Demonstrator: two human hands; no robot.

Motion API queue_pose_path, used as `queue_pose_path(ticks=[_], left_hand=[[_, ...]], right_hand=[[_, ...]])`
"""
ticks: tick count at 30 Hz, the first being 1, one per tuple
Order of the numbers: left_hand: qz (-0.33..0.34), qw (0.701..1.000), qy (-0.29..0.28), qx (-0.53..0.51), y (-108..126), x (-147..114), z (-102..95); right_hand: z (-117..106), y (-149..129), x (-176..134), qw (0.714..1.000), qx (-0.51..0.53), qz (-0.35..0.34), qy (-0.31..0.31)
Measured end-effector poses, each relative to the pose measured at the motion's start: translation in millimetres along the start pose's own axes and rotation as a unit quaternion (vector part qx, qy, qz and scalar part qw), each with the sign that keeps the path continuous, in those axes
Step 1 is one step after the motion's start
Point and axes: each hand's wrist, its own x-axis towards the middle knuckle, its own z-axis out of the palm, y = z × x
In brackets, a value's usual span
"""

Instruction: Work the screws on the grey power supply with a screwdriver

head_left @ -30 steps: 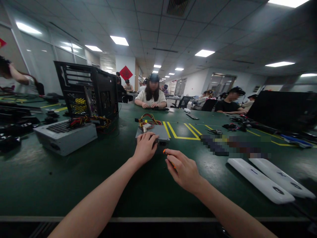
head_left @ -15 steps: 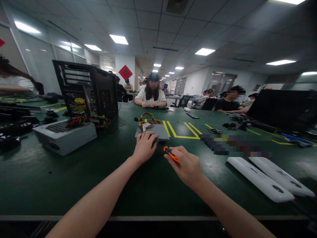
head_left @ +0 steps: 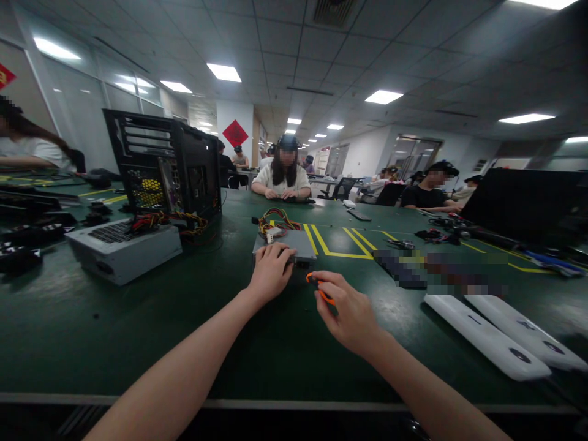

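A grey computer power supply [head_left: 301, 244] lies flat on the green table in front of me, with a bundle of coloured wires [head_left: 275, 220] at its far side. My left hand [head_left: 272, 269] is closed over its near left part, fingers bent on the top and near edge. Just right of the near edge, my right hand [head_left: 346, 306] holds an orange and black screwdriver [head_left: 327, 298] by its handle, between thumb and fingers. The handle's end points toward the power supply's near right corner. I cannot make out the shaft.
On the left stand a second power supply [head_left: 138, 254] and an open black computer case [head_left: 193, 165]. Two white oblong devices [head_left: 487, 337] lie at the right, near a black monitor [head_left: 528, 208]. Across the table sits a person [head_left: 282, 177].
My right hand has shifted slightly right and down, and the screwdriver's handle has turned a little in its fingers. My left hand stays on the power supply. The view has shifted slightly.
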Motion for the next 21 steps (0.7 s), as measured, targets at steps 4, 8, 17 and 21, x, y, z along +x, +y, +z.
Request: queue_pose_path(ticks=[4, 8, 17, 21], left_hand=[[0.000, 1.000, -0.003, 0.005, 0.4, 0.0, -0.3], [0.006, 1.000, 0.000, 0.009, 0.7, -0.3, -0.6], [0.001, 1.000, -0.005, 0.001, -0.5, 0.9, 1.4], [0.002, 1.000, -0.003, 0.000, -0.8, 0.1, 1.1]], right_hand=[[0.0, 2.4, -0.3, 0.999, -0.025, 0.016, 0.018], [0.0, 5.2, -0.6, 0.997, -0.004, 0.066, 0.042], [-0.1, 1.6, 0.6, 0.997, -0.032, 0.044, 0.046], [1.7, -0.4, -1.9, 0.999, -0.014, 0.043, 0.030]])
